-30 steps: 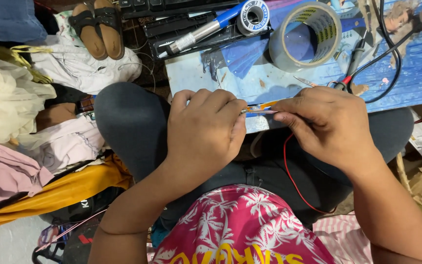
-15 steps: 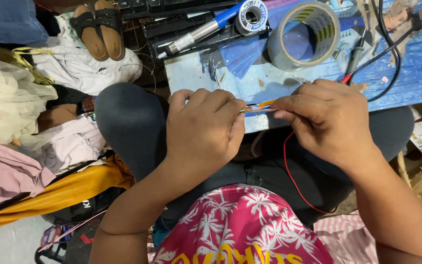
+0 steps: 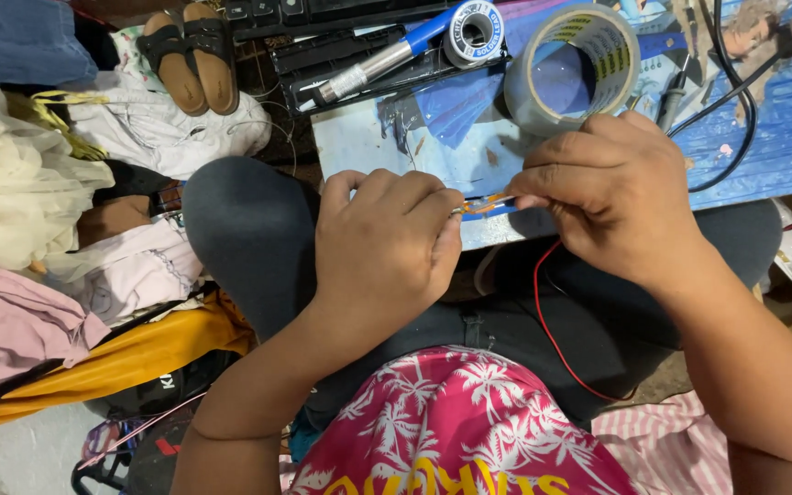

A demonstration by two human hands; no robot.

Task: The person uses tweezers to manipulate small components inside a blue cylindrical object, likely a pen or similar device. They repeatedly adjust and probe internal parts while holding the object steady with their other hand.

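Head view, looking down over knees and lap. Between the two hands, a thin orange strip (image 3: 486,203), long axis running left to right, nearly level, lifted just above the near edge of the blue board (image 3: 763,147). Left hand (image 3: 387,243) clenched, thumb and forefinger pinching the strip's left end; right hand (image 3: 611,197) curled likewise, fingertips pinching the right end. Both equally near, one at each end, knuckles close together with only a short span of strip showing between them. What exactly the strip is: too small to tell. Red wire (image 3: 547,321) hanging from under the right hand, looping down across the dark trousers toward the lap.

Just beyond the hands, on the board: a tape roll (image 3: 572,69) standing tilted, directly above the right hand; a smaller spool (image 3: 474,32) and a blue-tipped pen (image 3: 378,62) further left; black cables (image 3: 735,101) to the right. Well apart at far left, sandals (image 3: 190,55) and heaped cloth (image 3: 20,183). Nothing lying between hands and strip.
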